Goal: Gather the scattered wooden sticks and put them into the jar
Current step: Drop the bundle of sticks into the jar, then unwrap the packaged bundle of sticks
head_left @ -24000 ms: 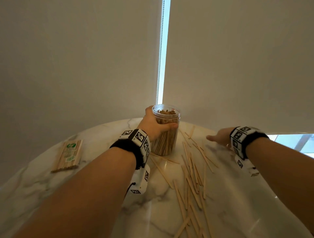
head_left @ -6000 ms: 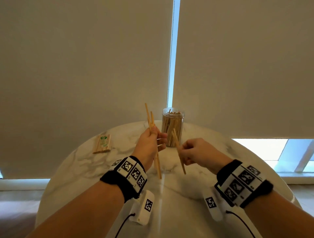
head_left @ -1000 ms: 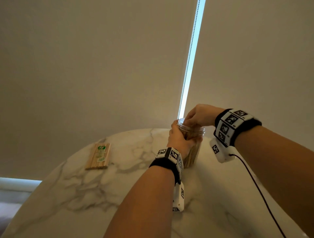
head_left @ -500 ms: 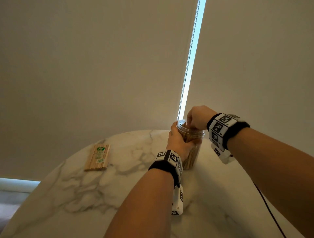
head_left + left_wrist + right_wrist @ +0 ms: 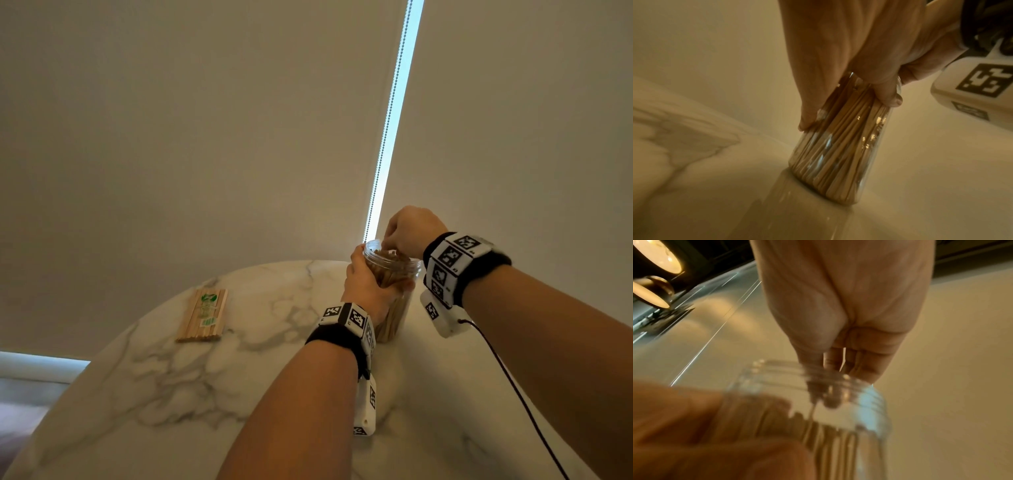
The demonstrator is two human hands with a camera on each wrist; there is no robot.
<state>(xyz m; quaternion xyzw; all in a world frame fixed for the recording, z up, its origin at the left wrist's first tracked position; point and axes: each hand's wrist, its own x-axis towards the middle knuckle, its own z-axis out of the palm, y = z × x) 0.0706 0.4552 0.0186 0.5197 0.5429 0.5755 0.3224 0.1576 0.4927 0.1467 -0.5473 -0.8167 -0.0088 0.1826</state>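
Jar sits right of centre in the head view, at the far edge of the marble table; clear plastic, round, threaded open neck, base on the tabletop and leaning slightly in the left wrist view. Wooden sticks are packed inside, thin, pale and straight, standing on end and filling most of the width. Left hand wraps the upper body of the jar from the near side, forearm reaching in from the bottom of the frame, thumb on one side and fingers curled round the other. Right hand comes in from the right, wrist bent down over the mouth, fingertips bunched together and dipping into the neck; right wrist view is blurred, so I cannot tell whether they pinch a stick or just touch the tops. Both wrists carry black bands with black-and-white square markers, a white camera block hanging under each, and a black cable trailing off the right one. Table is round, glossy white with grey veins. Flat wrapped pack of sticks with a green label lies at centre left, well apart from the jar. Plain beige blinds fill the background, split by a bright vertical gap.
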